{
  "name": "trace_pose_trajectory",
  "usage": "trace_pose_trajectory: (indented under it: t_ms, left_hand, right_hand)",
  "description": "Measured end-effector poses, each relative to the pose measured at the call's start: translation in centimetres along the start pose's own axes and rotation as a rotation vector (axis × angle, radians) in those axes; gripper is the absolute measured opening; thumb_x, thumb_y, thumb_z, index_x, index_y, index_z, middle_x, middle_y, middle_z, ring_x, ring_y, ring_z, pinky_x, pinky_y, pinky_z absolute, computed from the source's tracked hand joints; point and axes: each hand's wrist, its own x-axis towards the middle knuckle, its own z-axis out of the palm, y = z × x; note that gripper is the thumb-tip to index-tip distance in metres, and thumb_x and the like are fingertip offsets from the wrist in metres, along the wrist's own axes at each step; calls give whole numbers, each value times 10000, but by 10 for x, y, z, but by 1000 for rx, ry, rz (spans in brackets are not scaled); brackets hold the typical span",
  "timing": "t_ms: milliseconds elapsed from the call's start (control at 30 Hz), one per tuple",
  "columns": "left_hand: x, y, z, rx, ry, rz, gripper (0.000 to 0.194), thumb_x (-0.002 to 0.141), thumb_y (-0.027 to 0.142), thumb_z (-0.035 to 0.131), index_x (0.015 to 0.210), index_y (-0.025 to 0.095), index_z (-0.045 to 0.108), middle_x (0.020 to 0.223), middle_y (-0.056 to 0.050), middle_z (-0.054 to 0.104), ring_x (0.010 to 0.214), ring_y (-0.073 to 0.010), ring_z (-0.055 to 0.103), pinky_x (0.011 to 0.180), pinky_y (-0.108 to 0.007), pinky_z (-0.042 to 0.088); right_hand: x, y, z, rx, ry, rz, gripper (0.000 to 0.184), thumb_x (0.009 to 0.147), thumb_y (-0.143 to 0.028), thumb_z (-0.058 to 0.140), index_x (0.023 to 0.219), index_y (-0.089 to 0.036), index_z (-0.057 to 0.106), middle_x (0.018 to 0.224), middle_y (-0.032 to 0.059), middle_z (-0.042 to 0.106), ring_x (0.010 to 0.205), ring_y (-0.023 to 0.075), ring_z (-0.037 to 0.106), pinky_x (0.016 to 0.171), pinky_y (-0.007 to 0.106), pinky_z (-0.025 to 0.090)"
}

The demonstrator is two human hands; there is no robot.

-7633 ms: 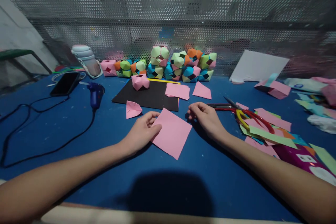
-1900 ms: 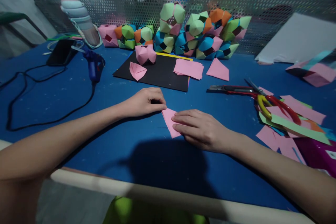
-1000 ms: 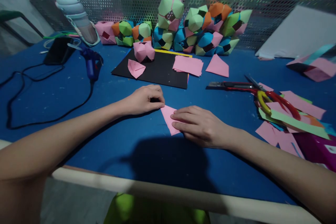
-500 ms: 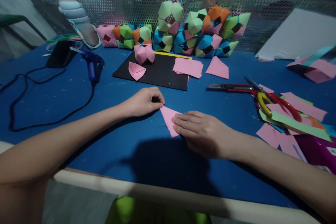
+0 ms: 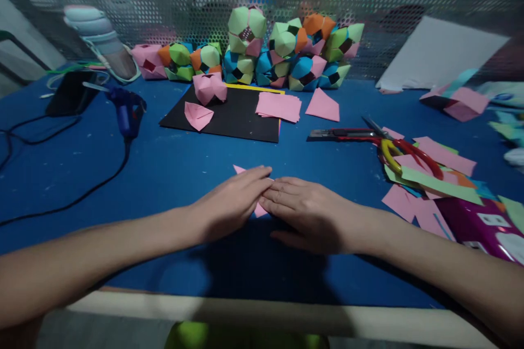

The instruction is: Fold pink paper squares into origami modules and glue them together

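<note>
A folded piece of pink paper (image 5: pixel 260 210) lies on the blue table, mostly covered by my hands; only its upper left tip and lower corner show. My left hand (image 5: pixel 235 199) rests flat over its left part, fingers stretched out and touching my right fingertips. Flat on the paper's right part lies my right hand (image 5: pixel 311 210), fingers extended, thumb apart. Beyond them, a black sheet (image 5: pixel 235 125) carries a folded pink paper piece (image 5: pixel 199 115) and a joined pink paper shape (image 5: pixel 210 88). A stack of pink paper sheets (image 5: pixel 279 106) overlaps the sheet's right edge.
Behind stand several colourful paper balls (image 5: pixel 246 30) against a perforated metal panel. At left are a blue glue gun (image 5: pixel 126 112) with its cord, a phone (image 5: pixel 72 92) and a bottle (image 5: pixel 102 38). A cutter (image 5: pixel 344 134), scissors (image 5: pixel 393 155) and paper scraps (image 5: pixel 446 155) lie at right.
My left hand has moved from pinching the paper's upper left corner to lying flat across it against my right fingertips. My right hand stays on the paper. The view has shifted somewhat.
</note>
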Motion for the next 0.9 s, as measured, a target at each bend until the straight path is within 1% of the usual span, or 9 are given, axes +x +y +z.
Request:
trace_pose_trajectory:
  t_ms: [100, 300, 433, 500, 533, 600, 700, 767, 900]
  left_hand:
    - [-4, 3, 7, 80, -153, -6, 440, 864, 125, 336, 1299, 109, 400, 1397, -152, 423, 1309, -226, 370, 1045, -419, 377]
    - [-2, 0, -1, 164, -232, 29, 456, 851, 103, 344, 1303, 101, 409, 1419, -160, 386, 1325, -236, 336, 1051, -406, 377]
    - [-3, 2, -4, 184, -255, 45, 477, 831, 51, 340, 1292, 133, 430, 1437, -131, 366, 1344, -230, 300, 1068, -410, 350]
    - [-1, 3, -4, 166, -237, 49, 480, 837, 58, 351, 1305, 139, 418, 1430, -131, 379, 1342, -231, 305, 1074, -427, 341]
    - [0, 5, -3, 150, -226, 51, 475, 844, 71, 358, 1311, 142, 413, 1423, -132, 391, 1339, -232, 314, 1078, -437, 335]
    - [3, 7, -2, 114, -201, 57, 464, 856, 92, 370, 1315, 148, 412, 1408, -129, 415, 1327, -224, 338, 1085, -444, 326]
    - [5, 10, 1, 94, -181, 36, 458, 863, 100, 369, 1316, 149, 409, 1402, -123, 423, 1310, -205, 369, 1091, -427, 327]
    - [3, 11, 3, 134, -181, 10, 461, 859, 94, 351, 1315, 129, 407, 1398, -139, 426, 1303, -211, 381, 1082, -426, 342]
    - [-2, 10, 5, 303, -152, -20, 418, 855, 88, 296, 1224, 32, 486, 1344, -239, 450, 1270, -291, 416, 1023, -471, 399]
  right_hand:
    - [1, -5, -2, 9, -56, 42, 394, 844, -342, 511, 1101, -54, 589, 1127, 194, 619, 1141, 260, 522, 980, 431, 410]
    - [-10, -25, -12, -193, -134, 155, 617, 837, -459, 512, 1187, 49, 522, 1238, 291, 523, 1180, 332, 495, 960, 428, 432]
    - [-11, -27, -22, -201, -194, 278, 440, 871, -443, 475, 967, -49, 649, 954, 199, 672, 884, 276, 645, 732, 370, 516]
    - [-8, -23, -20, -164, -112, 371, 390, 901, -411, 426, 907, -96, 655, 856, 150, 680, 772, 241, 646, 654, 357, 503]
    - [-5, -20, -17, -158, -30, 398, 384, 910, -398, 410, 962, -97, 642, 901, 155, 676, 809, 246, 638, 678, 372, 498]
    - [-2, -16, -6, -151, 119, 373, 457, 893, -410, 443, 1172, -63, 545, 1142, 204, 606, 1037, 287, 572, 827, 429, 467]
    - [0, -15, 11, -105, 125, 289, 688, 844, -457, 515, 1332, 6, 368, 1374, 235, 413, 1286, 301, 375, 1025, 442, 356]
    - [-1, -18, 16, -129, 90, 314, 747, 814, -498, 542, 1328, 17, 373, 1375, 236, 411, 1288, 311, 379, 1044, 427, 355]
    - [-7, -27, 14, -314, 59, 376, 738, 787, -551, 550, 1210, 52, 502, 1250, 278, 524, 1168, 366, 503, 992, 463, 413]
